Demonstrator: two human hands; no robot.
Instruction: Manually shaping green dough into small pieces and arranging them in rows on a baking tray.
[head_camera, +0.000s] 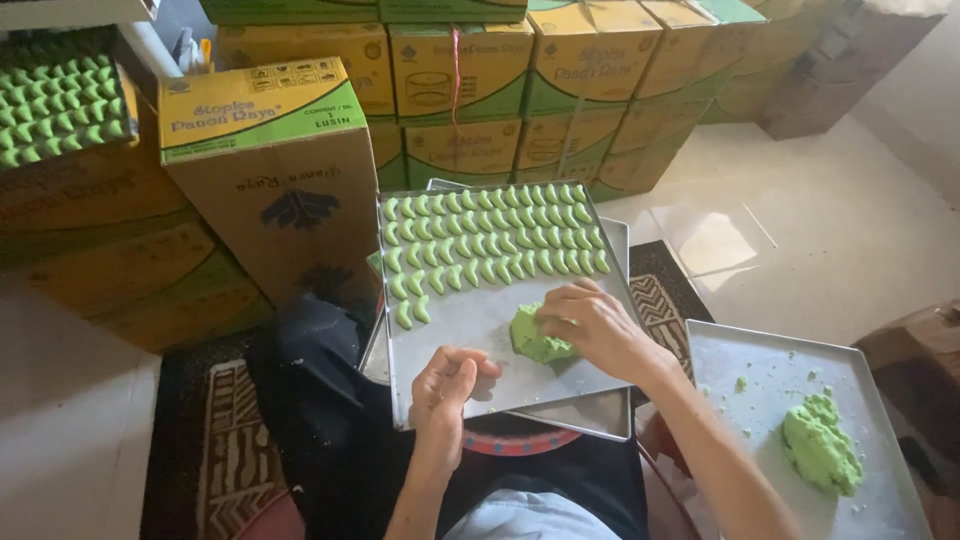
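A metal baking tray rests on my lap, its far part filled with rows of small green crescent-shaped dough pieces. A lump of green dough lies on the tray's near right. My right hand rests on that lump, fingers pinching at it. My left hand sits on the tray's near edge, fingers curled with the thumb against them; whether a bit of dough is inside stays hidden.
A second metal tray at my right holds a larger green dough mass and crumbs. Yellow-green cardboard boxes stack ahead and to the left. Another tray of green pieces sits on boxes far left. A patterned rug lies beneath.
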